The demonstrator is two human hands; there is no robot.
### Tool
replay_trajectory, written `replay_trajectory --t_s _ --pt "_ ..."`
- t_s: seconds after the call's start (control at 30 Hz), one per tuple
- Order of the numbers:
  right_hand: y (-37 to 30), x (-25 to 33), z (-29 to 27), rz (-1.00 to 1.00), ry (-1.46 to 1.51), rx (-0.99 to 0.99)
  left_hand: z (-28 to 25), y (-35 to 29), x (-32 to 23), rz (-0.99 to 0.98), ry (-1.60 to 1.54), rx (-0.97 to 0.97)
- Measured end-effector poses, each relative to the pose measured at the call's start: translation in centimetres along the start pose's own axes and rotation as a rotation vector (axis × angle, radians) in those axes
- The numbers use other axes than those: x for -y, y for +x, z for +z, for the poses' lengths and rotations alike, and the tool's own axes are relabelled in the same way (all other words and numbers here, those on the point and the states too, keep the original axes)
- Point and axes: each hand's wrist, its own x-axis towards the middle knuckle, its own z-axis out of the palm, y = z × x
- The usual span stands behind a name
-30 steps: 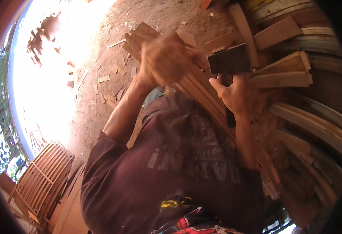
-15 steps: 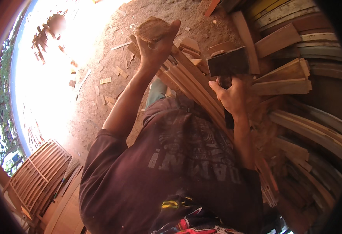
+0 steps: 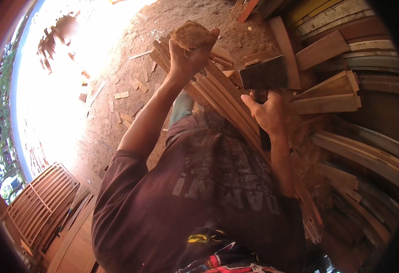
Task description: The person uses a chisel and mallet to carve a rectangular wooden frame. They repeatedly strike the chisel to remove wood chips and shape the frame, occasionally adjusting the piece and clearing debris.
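My left hand is raised over the far end of a bundle of wooden strips. Its fingers are wrapped round a rough, fibrous, light brown wad, which looks like coconut husk. My right hand is closed round the handle of a mallet-like tool with a broad, dark, block-shaped head. The tool's dark handle continues below the hand. Long and grooved, the reddish-brown strips run diagonally between my two hands, from under the left hand down past the right forearm.
Wood offcuts lie scattered over the sandy ground. Stacked boards and planks crowd the right side. At the lower left stands a slatted wooden frame. Bright glare washes out the far left.
My left hand has shifted slightly right and nearer with the fibrous wad. My right hand and the mallet-like tool have moved slightly left. Both grips are unchanged.
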Motion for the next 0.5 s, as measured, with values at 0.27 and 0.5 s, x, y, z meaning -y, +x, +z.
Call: replay_trajectory --t_s 0.27,0.5 --pt "0.9 3.8 -0.9 -0.240 -0.175 -0.093 0.9 -1.7 3.1 0.334 -0.053 0.079" --pt "1.9 10.0 -0.8 -0.815 -0.178 -0.261 0.6 -2.1 3.7 0.362 0.105 0.032"
